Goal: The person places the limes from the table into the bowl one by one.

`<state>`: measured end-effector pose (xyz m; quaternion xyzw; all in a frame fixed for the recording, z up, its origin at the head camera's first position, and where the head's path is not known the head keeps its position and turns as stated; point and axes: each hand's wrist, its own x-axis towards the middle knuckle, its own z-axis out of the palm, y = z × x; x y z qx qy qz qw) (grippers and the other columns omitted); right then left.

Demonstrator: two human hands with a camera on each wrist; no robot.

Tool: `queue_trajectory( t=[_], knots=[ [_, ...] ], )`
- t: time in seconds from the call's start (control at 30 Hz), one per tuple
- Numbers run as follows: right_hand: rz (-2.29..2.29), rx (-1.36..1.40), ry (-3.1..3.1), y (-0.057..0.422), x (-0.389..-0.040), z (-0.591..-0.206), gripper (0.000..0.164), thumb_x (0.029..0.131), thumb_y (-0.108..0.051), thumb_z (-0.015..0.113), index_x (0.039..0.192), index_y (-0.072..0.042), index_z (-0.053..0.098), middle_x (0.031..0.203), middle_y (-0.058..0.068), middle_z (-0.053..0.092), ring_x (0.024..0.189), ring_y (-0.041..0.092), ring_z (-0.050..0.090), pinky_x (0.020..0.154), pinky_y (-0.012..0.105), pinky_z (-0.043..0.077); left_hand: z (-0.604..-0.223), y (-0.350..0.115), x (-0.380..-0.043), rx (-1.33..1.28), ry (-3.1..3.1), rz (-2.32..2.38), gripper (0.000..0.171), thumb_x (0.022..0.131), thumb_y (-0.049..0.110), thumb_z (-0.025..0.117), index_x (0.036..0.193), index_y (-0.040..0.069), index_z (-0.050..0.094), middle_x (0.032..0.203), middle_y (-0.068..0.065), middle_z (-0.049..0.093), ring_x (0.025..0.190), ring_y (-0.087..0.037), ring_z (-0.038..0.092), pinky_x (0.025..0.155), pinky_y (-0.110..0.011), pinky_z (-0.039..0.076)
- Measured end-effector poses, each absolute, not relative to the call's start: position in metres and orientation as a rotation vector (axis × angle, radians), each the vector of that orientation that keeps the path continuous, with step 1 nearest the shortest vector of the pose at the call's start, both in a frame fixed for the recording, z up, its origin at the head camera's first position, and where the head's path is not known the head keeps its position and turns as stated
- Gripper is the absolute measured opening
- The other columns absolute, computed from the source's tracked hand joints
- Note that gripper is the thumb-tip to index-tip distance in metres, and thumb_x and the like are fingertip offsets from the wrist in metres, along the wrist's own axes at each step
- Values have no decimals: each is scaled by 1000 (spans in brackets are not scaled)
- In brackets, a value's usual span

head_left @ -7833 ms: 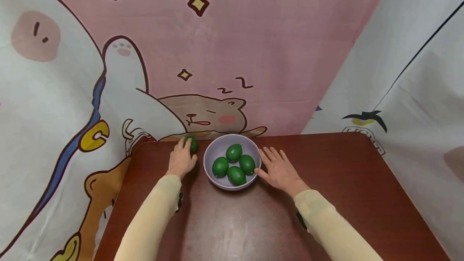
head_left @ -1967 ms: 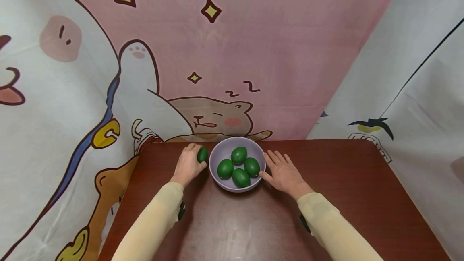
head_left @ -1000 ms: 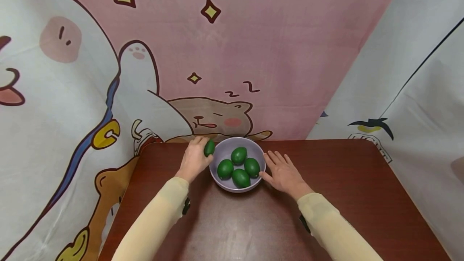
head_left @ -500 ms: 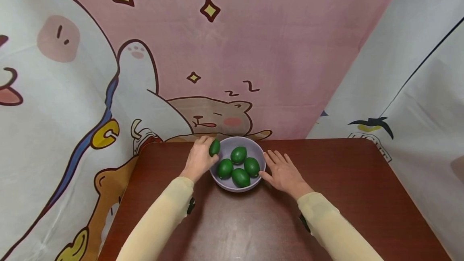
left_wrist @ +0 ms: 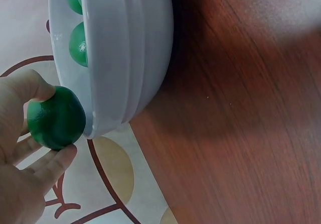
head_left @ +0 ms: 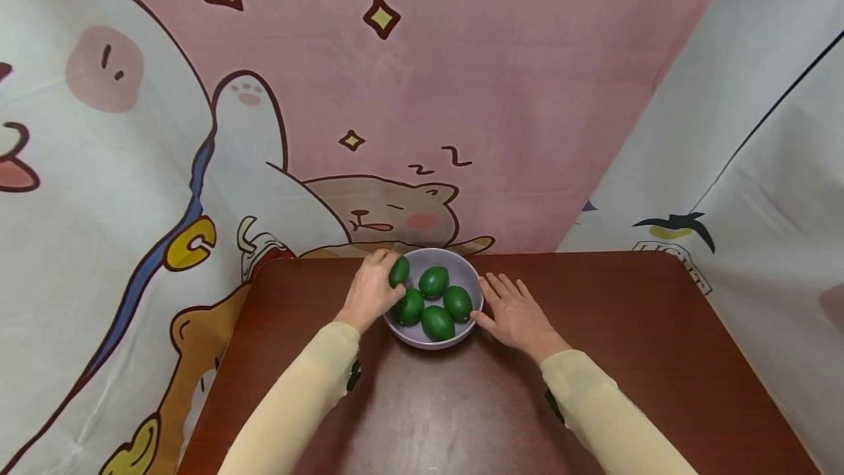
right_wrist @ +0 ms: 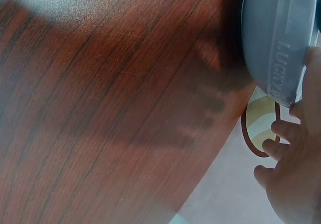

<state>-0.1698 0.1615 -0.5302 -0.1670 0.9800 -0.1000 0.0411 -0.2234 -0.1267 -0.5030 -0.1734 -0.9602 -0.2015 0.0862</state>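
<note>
My left hand [head_left: 374, 290] pinches a green lime [head_left: 398, 271] between thumb and fingers at the left rim of a pale purple bowl [head_left: 464, 275]. In the left wrist view this held lime [left_wrist: 56, 118] is just at the bowl's rim, the thumb on one side and fingertips on the other. Several more limes [head_left: 438, 323] lie inside the bowl. On the bowl's right side, my right hand [head_left: 517, 317] has its fingers spread and straight, with the thumb and fingertips right at the rim. Raised lettering shows on the bowl's outer wall [right_wrist: 281, 48] in the right wrist view.
The bowl stands near the back edge of a dark red-brown wooden table [head_left: 422, 416]. Behind the table hangs a pink and white cloth [head_left: 514, 94] printed with cartoon animals, and it also runs along both sides.
The left hand takes the lime from the table left of the bowl, lifts it and carries it right, over the rim. The right hand keeps its place beside the bowl.
</note>
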Motion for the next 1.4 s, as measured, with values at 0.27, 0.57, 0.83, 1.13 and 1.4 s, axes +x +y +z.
queue_trajectory(
  t=[0.27, 0.57, 0.83, 1.13, 1.4],
  knots=[
    [-280, -509, 2989, 162, -171, -531, 77, 94, -58, 47, 153, -11, 30, 157, 14, 29, 146, 35, 23, 117, 55, 17, -505, -123, -223, -554, -2904, -598, 55, 74, 20, 77, 126, 10, 61, 128, -8, 55, 109, -28, 56, 90, -42, 50],
    [-302, -508, 2983, 164, -172, -534, 76, 95, -56, 48, 153, -11, 29, 157, 15, 30, 146, 35, 22, 117, 55, 14, -510, -120, -223, -584, -2897, -581, 56, 74, 19, 77, 126, 8, 61, 124, -8, 58, 105, -26, 57, 86, -39, 52],
    [-301, -509, 2984, 164, -172, -537, 77, 95, -58, 46, 154, -12, 28, 157, 14, 29, 147, 34, 21, 117, 55, 15, -515, -119, -224, -602, -2920, -570, 56, 76, 19, 77, 127, 8, 60, 126, -9, 58, 107, -27, 57, 89, -40, 51],
    [-284, -517, 2994, 166, -173, -536, 78, 95, -61, 42, 154, -13, 28, 157, 14, 29, 147, 33, 21, 117, 55, 16, -517, -116, -227, -585, -2922, -559, 55, 78, 19, 75, 129, 6, 59, 128, -11, 57, 112, -30, 55, 93, -41, 50],
    [-291, -521, 2997, 165, -173, -537, 77, 95, -60, 44, 154, -13, 28, 157, 14, 29, 146, 34, 22, 117, 55, 16, -520, -114, -229, -573, -2936, -511, 55, 79, 22, 75, 128, 4, 59, 129, -12, 57, 115, -31, 52, 98, -40, 46]
  ],
)
